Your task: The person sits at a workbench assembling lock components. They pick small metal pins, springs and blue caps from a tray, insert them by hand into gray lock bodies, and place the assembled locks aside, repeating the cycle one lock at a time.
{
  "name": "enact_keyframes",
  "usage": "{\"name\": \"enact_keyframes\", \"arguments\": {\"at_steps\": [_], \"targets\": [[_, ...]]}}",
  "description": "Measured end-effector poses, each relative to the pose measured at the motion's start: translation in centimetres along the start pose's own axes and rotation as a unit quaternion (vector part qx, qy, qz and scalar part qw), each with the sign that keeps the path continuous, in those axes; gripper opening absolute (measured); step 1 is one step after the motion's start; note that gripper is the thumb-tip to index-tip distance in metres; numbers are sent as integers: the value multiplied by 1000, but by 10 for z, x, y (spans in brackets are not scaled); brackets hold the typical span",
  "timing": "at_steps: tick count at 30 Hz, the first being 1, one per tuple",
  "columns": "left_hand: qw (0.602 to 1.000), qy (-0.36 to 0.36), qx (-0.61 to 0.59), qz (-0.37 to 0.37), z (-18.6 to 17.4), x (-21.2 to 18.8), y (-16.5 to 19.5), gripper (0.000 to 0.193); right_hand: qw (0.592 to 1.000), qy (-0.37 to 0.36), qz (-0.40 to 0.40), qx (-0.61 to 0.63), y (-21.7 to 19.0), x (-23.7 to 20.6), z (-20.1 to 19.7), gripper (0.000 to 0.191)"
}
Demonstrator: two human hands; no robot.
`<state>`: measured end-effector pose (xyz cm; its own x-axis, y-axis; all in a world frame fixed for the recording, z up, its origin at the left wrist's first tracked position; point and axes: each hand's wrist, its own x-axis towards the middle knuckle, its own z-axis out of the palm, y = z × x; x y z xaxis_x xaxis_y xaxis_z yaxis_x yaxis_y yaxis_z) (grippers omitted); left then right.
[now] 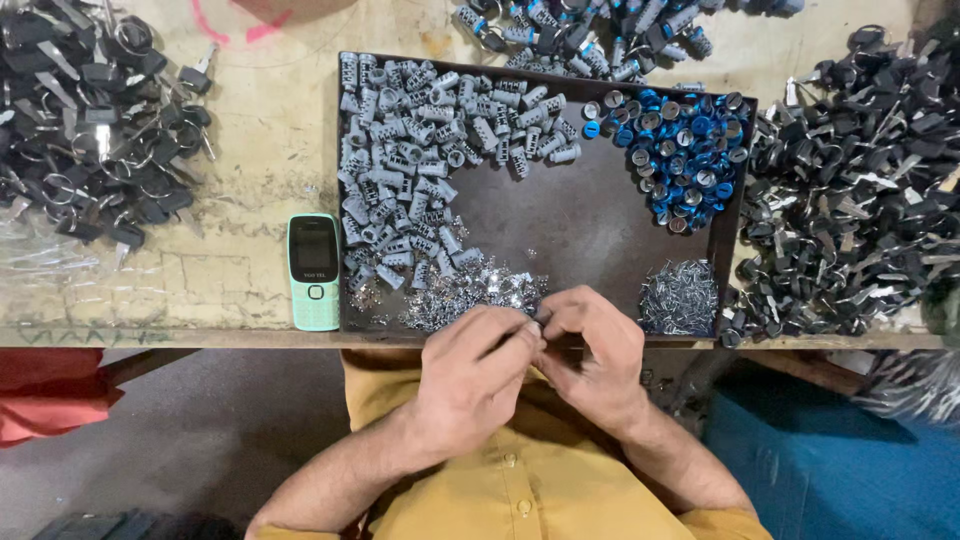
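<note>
- Both hands meet at the near edge of the dark tray (590,235), right over the table's lip.
- The left hand (478,372) is curled, its fingertips pinched together against the right's.
- The right hand (598,358) is curled too, with its thumb and forefinger closed on a small metal part (540,322); only a sliver of it shows between the fingers, too little to tell its shape.
- Just far of the knuckles lies a heap of small shiny metal pieces (470,290), nearly touching the hands.
- Grey lock cylinders (420,150) fill the tray's far-left part and run down its left side.
- Blue caps (685,150) are heaped in the far-right corner.
- A pile of thin silver pins (680,297) sits in the near-right corner, just beside the right hand.
- A green phone (314,270) lies on the table, just left of the tray.
- Black-headed keys (90,120) are piled far left, and more keys (860,200) crowd the right side.
- Another batch of cylinders (580,35) lies beyond the tray's far edge.
</note>
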<state>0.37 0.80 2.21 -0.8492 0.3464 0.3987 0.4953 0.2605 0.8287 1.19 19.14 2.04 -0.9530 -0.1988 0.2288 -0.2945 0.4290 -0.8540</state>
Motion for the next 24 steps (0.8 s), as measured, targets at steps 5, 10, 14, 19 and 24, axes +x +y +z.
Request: {"name": "enact_keyframes", "arguments": {"at_steps": [5,10,14,19,24], "targets": [[989,53,-61,-125,5,-6,-12,10,953,54,52,-293,18,29,-49,25],[985,58,-64,-152,6,-13,-18,10,898,34,25,-439,35,53,-67,24],[991,54,-36,-120,8,-12,-20,12,918,27,-9,-396,36,54,-54,15],[995,57,-25,-82,6,-11,-22,13,959,35,28,-280,31,41,-46,14],[996,52,-23,-67,8,-10,-24,14,957,61,36,-280,26,36,-56,17]]}}
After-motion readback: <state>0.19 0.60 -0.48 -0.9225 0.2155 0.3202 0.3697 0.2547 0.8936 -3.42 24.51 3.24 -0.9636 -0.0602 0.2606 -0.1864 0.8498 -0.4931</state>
